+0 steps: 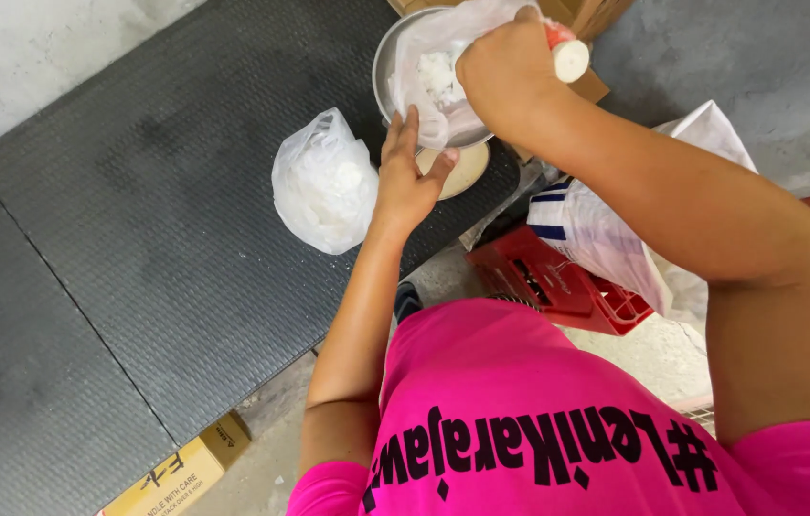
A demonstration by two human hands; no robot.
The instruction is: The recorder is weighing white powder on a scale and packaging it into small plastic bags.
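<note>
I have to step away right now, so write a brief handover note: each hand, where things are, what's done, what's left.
Left hand: open, fingers steadying the clear bag in the metal bowl.
Right hand: closed on a scoop handle inside that bag.
Done: some white granules are in the bag; a filled white bag sits on the grey mat.
Left: the open bag is not yet tied or set aside.
</note>
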